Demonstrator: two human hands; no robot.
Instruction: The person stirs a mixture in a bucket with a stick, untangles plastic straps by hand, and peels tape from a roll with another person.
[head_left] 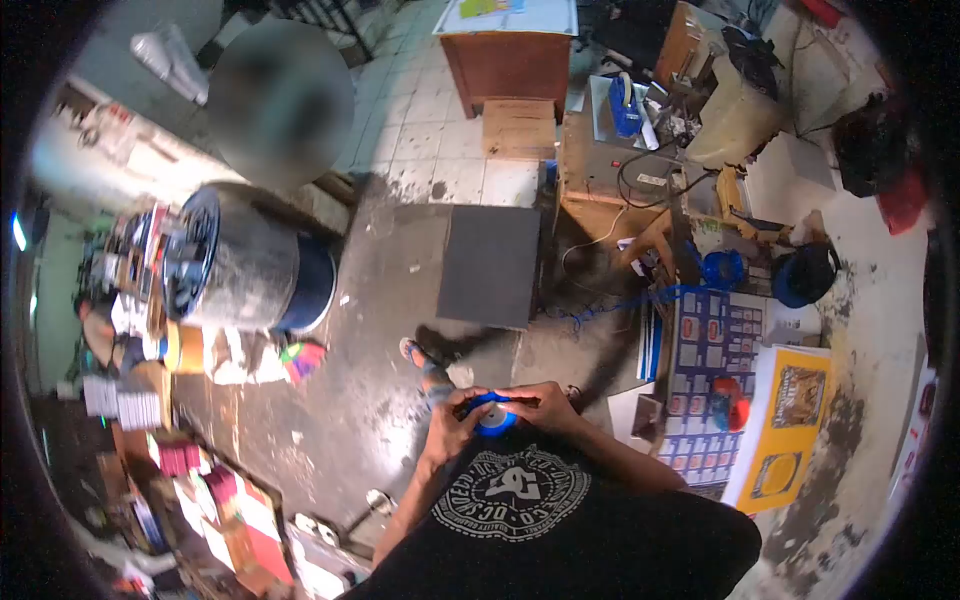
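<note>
Close to my chest, I have both hands on a round blue thing with a pale centre (496, 418), perhaps a small roll; its exact kind is too small to make out. My left hand (455, 428) grips it from the left with bent fingers. From the other side my right hand (540, 407) pinches its upper edge. A darker blue strip runs along the top between my fingers. My fingers hide part of the thing.
A large metal drum (250, 260) stands on the left. To the right are a wooden workbench (600, 160) with a blue tape dispenser (626, 110), printed blue sheets (700, 350) and a yellow printed sheet (790, 430). A dark flat board (488, 265) lies ahead. A person (98, 335) is far left.
</note>
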